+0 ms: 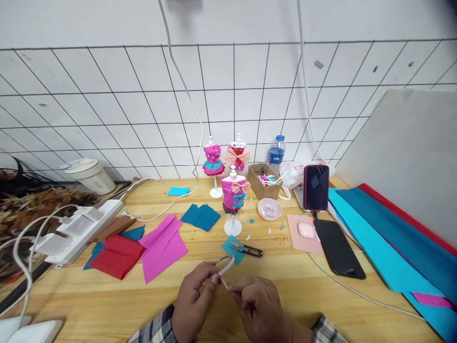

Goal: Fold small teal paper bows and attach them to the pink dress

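White and narrow, the ring (231, 265) you hold looks like a thin roll of tape, smooth on its outer band, with small dark lettering on the inside. It sits just above the pale, straight-grained wooden table (110, 305), near its front edge. Your left hand (194, 302) pinches it between thumb and fingers; your right hand (262, 307) is curled just beside it, fingertips meeting a slim white strip (224, 283). The hands are close but apart from each other, joined only by that strip.

The ring is tilted, its long axis slanting from your left fingertips up and away to the right, with its rounded end toward the metal snips (252, 250). These lie across a flat teal scrap (240, 258). The strip slopes the other way, down to your right fingers.

Your left fingers cover the ring's near side, and the strip's end disappears in your right grip. The lettering is too small to read. Both plaid sleeves (157, 328) are cut off by the bottom edge.
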`<state>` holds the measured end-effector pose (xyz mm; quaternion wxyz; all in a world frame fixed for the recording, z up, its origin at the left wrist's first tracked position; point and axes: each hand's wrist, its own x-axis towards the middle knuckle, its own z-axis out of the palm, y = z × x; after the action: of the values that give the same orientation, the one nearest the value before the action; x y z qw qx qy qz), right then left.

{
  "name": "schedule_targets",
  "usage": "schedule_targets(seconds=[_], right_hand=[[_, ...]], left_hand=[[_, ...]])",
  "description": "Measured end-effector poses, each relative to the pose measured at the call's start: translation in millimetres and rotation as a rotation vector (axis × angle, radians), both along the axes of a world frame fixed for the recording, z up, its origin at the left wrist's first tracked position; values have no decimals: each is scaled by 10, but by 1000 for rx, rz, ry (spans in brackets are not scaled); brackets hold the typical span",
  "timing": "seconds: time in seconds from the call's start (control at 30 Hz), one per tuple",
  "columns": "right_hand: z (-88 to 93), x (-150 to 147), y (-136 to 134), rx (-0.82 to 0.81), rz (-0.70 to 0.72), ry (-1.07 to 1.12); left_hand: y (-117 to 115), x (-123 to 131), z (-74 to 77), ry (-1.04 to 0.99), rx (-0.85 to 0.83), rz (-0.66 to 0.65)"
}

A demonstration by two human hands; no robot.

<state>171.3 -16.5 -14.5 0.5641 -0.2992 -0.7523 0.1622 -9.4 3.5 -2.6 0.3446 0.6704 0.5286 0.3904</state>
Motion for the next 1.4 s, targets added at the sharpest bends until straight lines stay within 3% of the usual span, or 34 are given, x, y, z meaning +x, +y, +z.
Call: schedule_targets(seconds=[0.13,0.17,0.27,0.37,0.53,0.6,0.7,1.03,1.1,1.2,1.3,1.4], right_hand=[[17,-10,-62,-53,21,53],[23,-12,-53,-142,30,75],[41,2,52,-579,17,193],[47,45,198,-927,112,385],[32,104,279,-1110,154,502],[31,110,272,-1097,129,487],[41,111,266,-1048,92,442],[35,101,259,-970,53,289],[43,133,257,-862,-82,205],[93,187,226,-522,-243,-15],[147,200,174,-234,-171,-273],[154,176,142,-174,-142,-419]], left_hand=[[216,-240,-86,-15,21,242],[270,-290,-105,39,71,233],[387,-347,-164,294,190,1],[428,-298,-207,394,180,-82],[344,-174,-81,273,175,-82],[264,-107,12,241,163,-100],[148,3,107,243,73,-227],[31,77,184,55,81,-297],[31,87,169,25,60,-246],[43,97,122,16,-13,-157],[47,92,88,-11,-28,-188],[34,88,91,16,32,-236]])
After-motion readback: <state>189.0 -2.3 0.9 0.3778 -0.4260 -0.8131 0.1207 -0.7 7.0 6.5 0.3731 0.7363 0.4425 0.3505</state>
